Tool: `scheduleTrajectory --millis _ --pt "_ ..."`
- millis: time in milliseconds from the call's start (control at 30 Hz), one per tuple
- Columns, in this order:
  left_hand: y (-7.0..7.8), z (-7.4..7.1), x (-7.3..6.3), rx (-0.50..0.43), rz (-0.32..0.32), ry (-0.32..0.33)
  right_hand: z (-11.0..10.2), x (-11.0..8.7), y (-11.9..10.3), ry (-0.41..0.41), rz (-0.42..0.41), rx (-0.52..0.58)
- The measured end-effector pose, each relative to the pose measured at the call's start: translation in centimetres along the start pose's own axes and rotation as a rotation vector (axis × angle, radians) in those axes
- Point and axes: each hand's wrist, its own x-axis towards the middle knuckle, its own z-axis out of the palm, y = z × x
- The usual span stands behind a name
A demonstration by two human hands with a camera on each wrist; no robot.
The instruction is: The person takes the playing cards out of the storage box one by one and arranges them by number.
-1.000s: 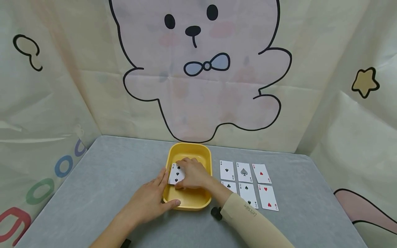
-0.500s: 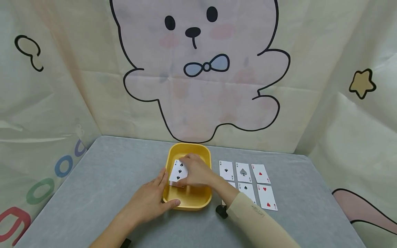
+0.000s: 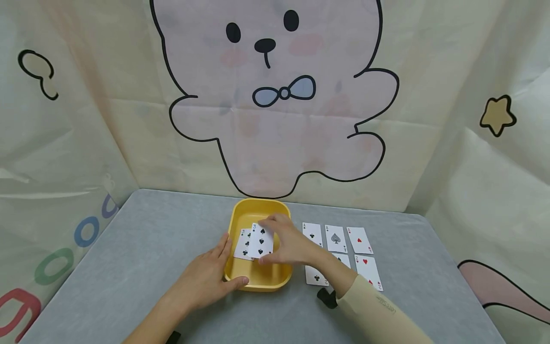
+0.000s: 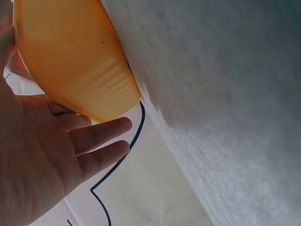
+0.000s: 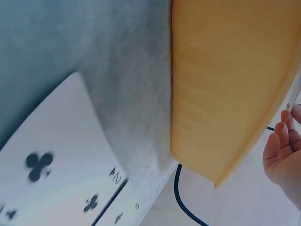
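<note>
In the head view, my right hand (image 3: pixel 290 241) pinches a three of spades (image 3: pixel 261 241) by its right side, fingers at the top corner and thumb at the bottom. That card overlaps a three of clubs (image 3: pixel 242 246) lying in the yellow tray (image 3: pixel 262 282). My left hand (image 3: pixel 210 272) rests against the tray's left side with straight fingers, its thumb at the near rim. The left wrist view shows those fingers (image 4: pixel 101 136) extended along the tray's outer wall. In the right wrist view, my right hand's fingertips hold a card edge above the tray rim.
Right of the tray, aces of clubs (image 3: pixel 312 232), spades (image 3: pixel 336 239) and hearts (image 3: pixel 360 240) lie in a row. Below them are twos of clubs (image 3: pixel 316 276), spades (image 3: pixel 342 259) and hearts (image 3: pixel 368 272), partly behind my right forearm. A printed curtain (image 3: pixel 275 148) hangs behind the grey table (image 3: pixel 180 220).
The three of spades has moved right in my right hand, uncovering the three of clubs beneath it. My right arm has shifted right as well. The left hand stays at the tray.
</note>
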Motion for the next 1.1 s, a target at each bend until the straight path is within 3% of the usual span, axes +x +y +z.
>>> scheduleTrajectory --millis 167,700,1100 --pt "0.0 0.0 0.0 -0.003 -0.01 -0.01 -0.6 -1.7 0.2 -0.013 -0.025 0.014" --pt "0.1 0.1 0.1 -0.003 -0.015 0.002 -1.8 -7.2 1.3 0.036 0.044 0.018" --pt "0.0 0.1 0.1 -0.007 -0.016 -0.008 -2.0 -11.0 3.4 0.057 0.049 -0.091"
